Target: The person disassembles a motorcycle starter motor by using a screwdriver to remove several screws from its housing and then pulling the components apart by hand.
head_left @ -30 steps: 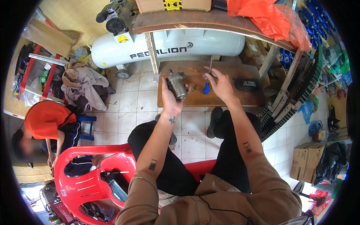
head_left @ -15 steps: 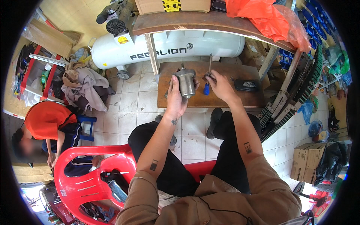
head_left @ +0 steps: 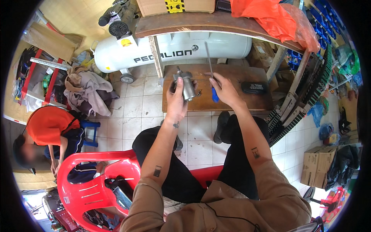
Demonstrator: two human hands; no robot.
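My left hand point(head_left: 176, 97) grips a grey metal cylindrical motor part point(head_left: 186, 86) and holds it upright, a short shaft sticking out of its top. My right hand point(head_left: 225, 89) holds a screwdriver with a blue handle point(head_left: 214, 95); its long thin shaft point(head_left: 208, 57) points up and away, to the right of the motor part and apart from it. Both hands hover over a low wooden bench point(head_left: 243, 74) in front of my knees. I sit with black trousers and tan sleeves.
A black flat case point(head_left: 254, 87) lies on the bench's right side. Behind stands a white air compressor tank point(head_left: 174, 48) under a wooden table point(head_left: 201, 21) with an orange plastic bag point(head_left: 270, 17). A person in orange point(head_left: 48, 125) crouches at left by a red plastic chair point(head_left: 96, 178).
My left hand has turned the motor part from tilted to upright and lifted it slightly. My right hand has raised the screwdriver so its shaft now points upward.
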